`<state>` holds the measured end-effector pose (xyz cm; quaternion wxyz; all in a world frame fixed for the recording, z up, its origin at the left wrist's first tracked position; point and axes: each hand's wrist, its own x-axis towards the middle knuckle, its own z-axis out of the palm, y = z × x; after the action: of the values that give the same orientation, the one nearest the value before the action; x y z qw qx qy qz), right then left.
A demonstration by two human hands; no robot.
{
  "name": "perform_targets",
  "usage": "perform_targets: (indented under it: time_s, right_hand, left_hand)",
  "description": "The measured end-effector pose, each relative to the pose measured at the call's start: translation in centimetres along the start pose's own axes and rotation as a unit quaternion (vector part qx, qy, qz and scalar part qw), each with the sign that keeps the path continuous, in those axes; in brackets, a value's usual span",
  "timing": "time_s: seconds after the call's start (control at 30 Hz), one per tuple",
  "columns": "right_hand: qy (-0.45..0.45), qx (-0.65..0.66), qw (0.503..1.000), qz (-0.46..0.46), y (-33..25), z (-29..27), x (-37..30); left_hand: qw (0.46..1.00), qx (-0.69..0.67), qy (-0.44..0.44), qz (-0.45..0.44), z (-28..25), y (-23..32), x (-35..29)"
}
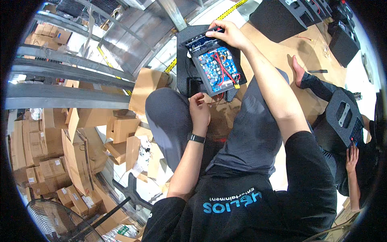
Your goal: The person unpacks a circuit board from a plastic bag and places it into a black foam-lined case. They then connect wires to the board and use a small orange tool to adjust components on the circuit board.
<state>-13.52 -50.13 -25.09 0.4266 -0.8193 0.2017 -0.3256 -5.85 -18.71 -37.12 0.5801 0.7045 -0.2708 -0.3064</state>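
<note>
Between my knees stands a black speaker cabinet [183, 50] with a rectangular opening. Over it, tilted, is an amplifier module [219, 68] with a blue circuit board, red wires and a yellow connector [237, 86]. My right hand [227, 34] grips the far edge of the module's panel, thumb on the near side. My left hand [199, 113] is closed, fingers curled just below the module's near end. Thin red and dark wires [217, 99] hang beside its fingertips; whether they are pinched there I cannot tell.
At the right a co-worker's hand [352, 159] rests by another speaker cabinet [338, 115]. More black cabinets [278, 20] line the far right. On the left are metal rails [72, 97], stacked cardboard boxes [52, 167] and a fan [52, 218]. Cardboard [258, 38] covers the floor.
</note>
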Motion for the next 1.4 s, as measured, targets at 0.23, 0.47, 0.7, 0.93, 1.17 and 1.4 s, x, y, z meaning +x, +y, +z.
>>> perform_targets:
  time_s: [0.23,0.47,0.7,0.93,1.17,1.4]
  right_hand:
    - [0.031,-0.067,0.997,-0.017,-0.4,0.7,0.0]
    - [0.056,-0.143,0.987,-0.048,-0.4,0.1,-1.3]
    - [0.048,-0.128,0.982,-0.131,-3.9,-0.9,-2.3]
    - [0.089,-0.189,0.962,-0.177,-9.4,-1.7,-7.6]
    - [0.107,-0.271,0.934,-0.207,-14.1,2.2,-12.5]
    - [0.039,-0.286,0.941,-0.178,-15.7,7.2,-15.6]
  left_hand:
    - [0.961,-0.030,-0.048,-0.270,4.0,-11.7,3.6]
    - [0.952,0.291,-0.030,0.095,6.5,-17.9,8.1]
    - [0.975,0.175,-0.128,-0.043,5.2,-17.8,8.2]
    - [0.976,-0.036,-0.038,-0.211,0.8,-16.5,6.1]
    - [0.898,-0.277,0.074,-0.334,-2.7,1.7,-3.3]
    - [0.991,-0.130,-0.036,-0.015,-4.9,11.2,-4.1]
